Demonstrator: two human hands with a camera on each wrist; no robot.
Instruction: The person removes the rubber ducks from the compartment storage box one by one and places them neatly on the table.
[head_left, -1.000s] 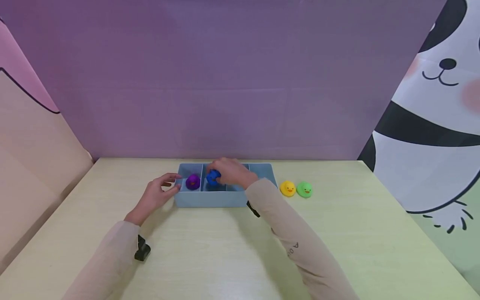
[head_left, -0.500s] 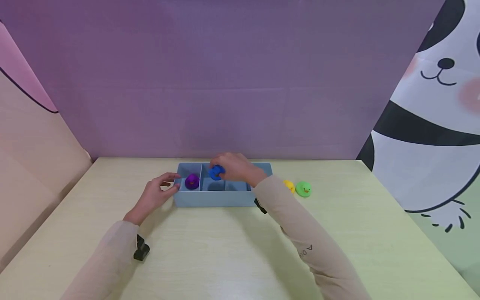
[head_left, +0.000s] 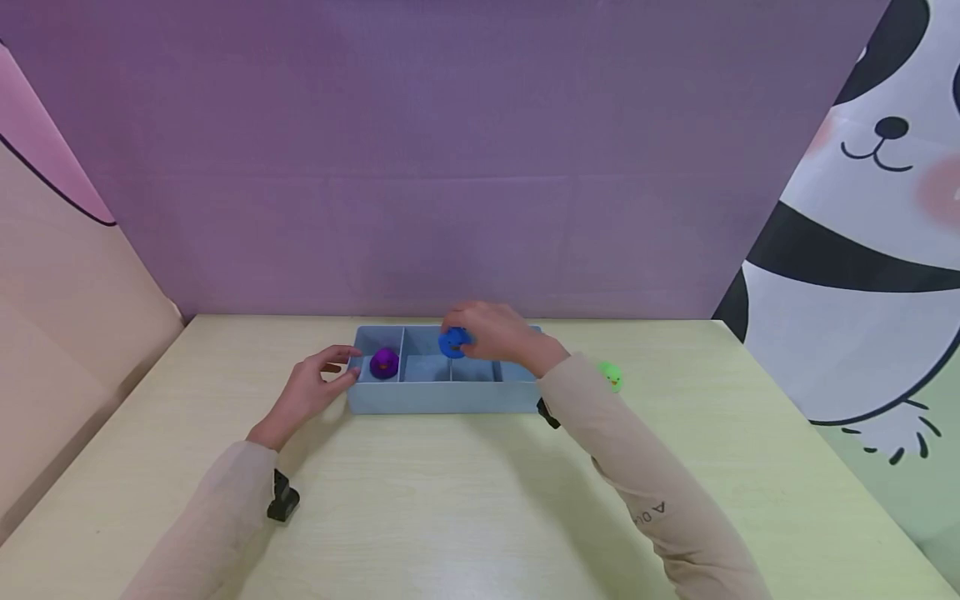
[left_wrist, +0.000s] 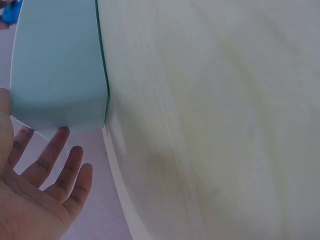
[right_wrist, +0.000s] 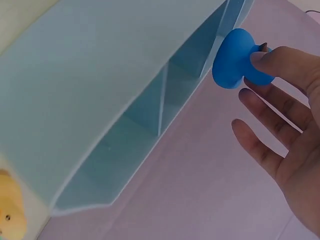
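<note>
Pale yellow desk (head_left: 450, 500) against a purple backdrop. Blue divided tray (head_left: 435, 398) is steadied at its left end by the left hand (head_left: 311, 392), fingers relaxed and clamping nothing. Purple duck (head_left: 384, 363) is already seated in the leftmost compartment. Blue duck (head_left: 453, 342) is pinched in the right hand (head_left: 498, 333) grip, held above the middle compartments (exact cell cannot be told). Judged roughly a quarter done: green duck (head_left: 611, 377) and yellow duck (right_wrist: 10, 210) are left outside, right of the tray.
</note>
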